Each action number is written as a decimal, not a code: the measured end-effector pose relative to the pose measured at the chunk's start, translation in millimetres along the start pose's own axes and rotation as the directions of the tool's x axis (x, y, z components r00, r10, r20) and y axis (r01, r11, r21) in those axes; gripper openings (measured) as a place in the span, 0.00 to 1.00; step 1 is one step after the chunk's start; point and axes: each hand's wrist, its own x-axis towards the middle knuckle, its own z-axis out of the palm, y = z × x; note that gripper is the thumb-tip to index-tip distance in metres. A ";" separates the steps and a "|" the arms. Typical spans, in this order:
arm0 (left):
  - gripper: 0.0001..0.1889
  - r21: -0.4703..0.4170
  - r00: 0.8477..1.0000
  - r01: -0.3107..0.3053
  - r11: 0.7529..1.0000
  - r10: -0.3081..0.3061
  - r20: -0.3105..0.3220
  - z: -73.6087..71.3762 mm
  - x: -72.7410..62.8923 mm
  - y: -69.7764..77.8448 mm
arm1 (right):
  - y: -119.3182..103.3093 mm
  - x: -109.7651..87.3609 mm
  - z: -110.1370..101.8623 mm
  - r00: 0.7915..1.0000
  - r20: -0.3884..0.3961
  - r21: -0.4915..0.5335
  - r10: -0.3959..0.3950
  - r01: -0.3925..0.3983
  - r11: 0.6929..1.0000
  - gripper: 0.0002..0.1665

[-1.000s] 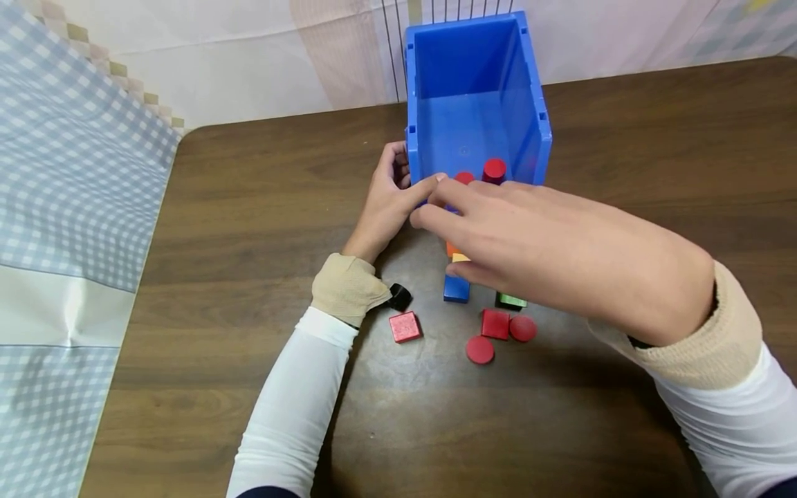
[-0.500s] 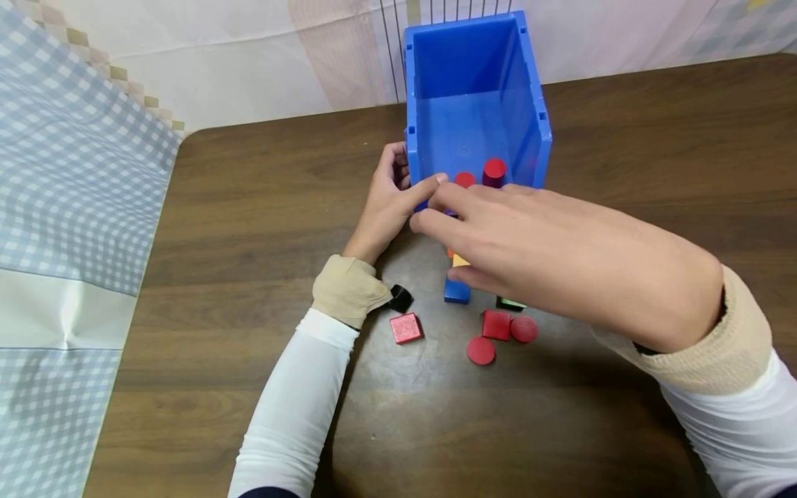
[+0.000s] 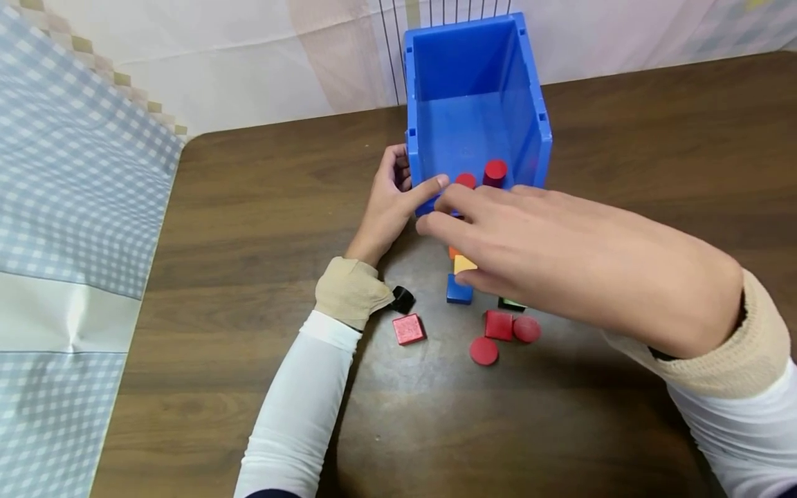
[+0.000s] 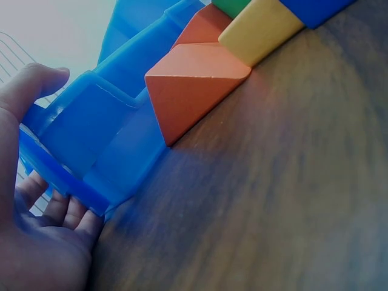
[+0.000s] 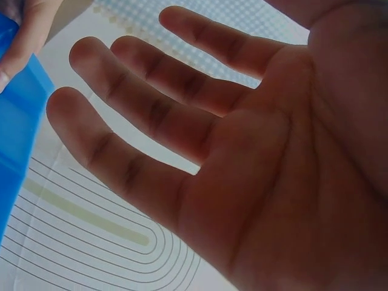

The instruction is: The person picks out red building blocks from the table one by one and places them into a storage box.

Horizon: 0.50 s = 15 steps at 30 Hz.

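- Left hand (image 3: 386,211) clasps the blue plastic bin (image 3: 457,62) on the brown surface (image 3: 261,228); tugging could jolt the orange wood-like wedge (image 4: 197,97).
- Right hand (image 3: 566,256) — fingers loose, empty — could knock the squarish blue block (image 3: 459,292) if lowered.

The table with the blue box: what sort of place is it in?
Probably an indoor play or sorting table; which room, I can't tell. A blue box and small colorful blocks sit on it, with a checked sheet alongside.
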 end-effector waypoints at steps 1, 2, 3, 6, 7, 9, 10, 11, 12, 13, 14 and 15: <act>0.34 0.003 1.000 0.001 1.000 -0.001 0.000 -0.5 -0.2 0.0 | 0.2 -0.6 -0.2 1.000 0.004 0.003 0.004 -0.004 1.000 0.37; 0.34 0.006 1.000 0.002 1.000 -0.002 0.000 -1.1 -0.6 0.2 | 0.6 -1.2 -0.4 1.000 0.005 0.006 0.006 -0.006 1.000 0.38; 0.34 0.004 1.000 0.002 1.000 -0.002 0.001 -1.6 -0.6 0.3 | 1.4 -2.0 -0.5 1.000 -0.001 0.008 0.008 -0.008 1.000 0.39; 0.35 0.014 1.000 -0.006 1.000 0.006 0.000 -3.2 -0.2 1.1 | 8.2 -4.0 2.6 0.999 -0.032 0.011 0.012 -0.012 1.000 0.41; 0.34 0.017 1.000 -0.010 1.000 0.010 -0.001 -3.6 0.0 1.3 | 12.9 -5.2 6.1 0.999 -0.041 0.007 0.014 -0.014 1.000 0.42; 0.35 0.028 1.000 -0.015 1.000 0.015 0.001 -4.3 0.6 1.4 | 22.7 -8.2 13.7 0.998 -0.056 -0.003 0.019 -0.019 1.000 0.45; 0.35 0.036 1.000 -0.014 0.999 0.014 0.002 -4.5 0.7 1.5 | 27.7 -9.9 18.3 0.998 -0.059 -0.009 0.024 -0.024 1.000 0.46; 0.35 0.042 1.000 -0.011 0.999 0.011 0.002 -4.8 0.5 1.5 | 32.6 -11.6 22.8 0.998 -0.062 -0.017 0.026 -0.027 0.999 0.47; 0.35 0.045 1.000 -0.009 0.999 0.009 0.003 -5.0 0.4 1.4 | 37.0 -13.0 27.0 0.997 -0.067 -0.022 0.027 -0.028 0.999 0.48; 0.35 0.046 1.000 -0.006 0.999 0.006 0.003 -5.2 0.1 1.4 | 40.7 -14.1 30.7 0.997 -0.067 -0.029 0.028 -0.030 0.999 0.50; 0.35 0.048 1.000 -0.005 0.999 0.005 0.002 -5.5 -0.2 1.4 | 42.7 -14.7 32.5 0.997 -0.073 -0.034 0.029 -0.031 0.999 0.51; 0.35 0.044 1.000 -0.003 0.999 0.003 0.000 -5.7 -0.5 1.4 | 44.1 -14.9 34.0 0.996 -0.080 -0.037 0.029 -0.032 0.999 0.52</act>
